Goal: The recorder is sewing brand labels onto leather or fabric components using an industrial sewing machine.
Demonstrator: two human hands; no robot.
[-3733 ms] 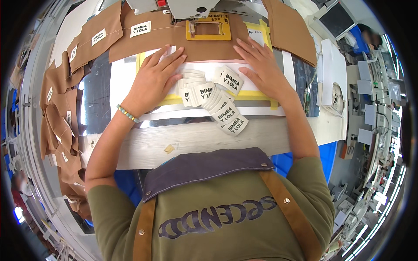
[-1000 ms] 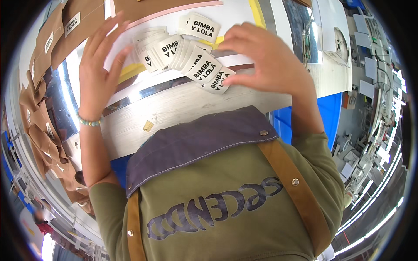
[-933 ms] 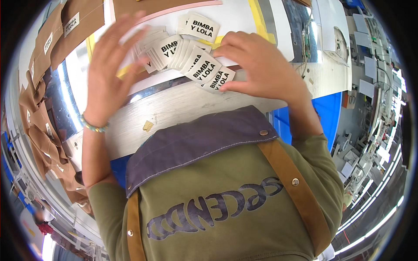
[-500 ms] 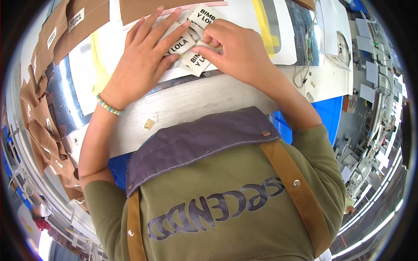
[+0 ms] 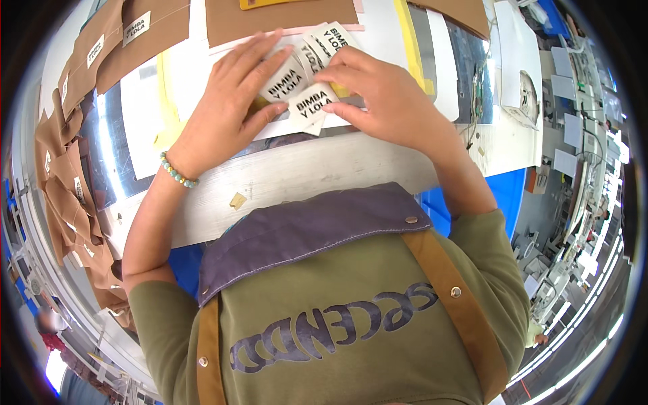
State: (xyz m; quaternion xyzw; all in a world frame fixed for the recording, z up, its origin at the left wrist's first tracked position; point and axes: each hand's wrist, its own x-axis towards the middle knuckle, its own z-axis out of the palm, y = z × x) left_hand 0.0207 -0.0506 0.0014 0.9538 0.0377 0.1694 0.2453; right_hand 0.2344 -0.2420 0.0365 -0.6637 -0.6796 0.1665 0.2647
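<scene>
White labels [image 5: 307, 74] — fanned, black-lettered

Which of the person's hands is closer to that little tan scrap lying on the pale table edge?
Left. The left hand and its beaded wrist lie just above the tan scrap; the right hand rests farther off, up and to the right.

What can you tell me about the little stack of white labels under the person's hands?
The white labels are small rectangular tags, cloth or stiff paper by their look, each printed with bold black lettering. They lie fanned and overlapping, not squared up, on the white work surface just below a brown fabric piece. The left hand lies flat on their left side, fingers spread, while the right hand presses them from the right, fingertips on the nearest label.
</scene>
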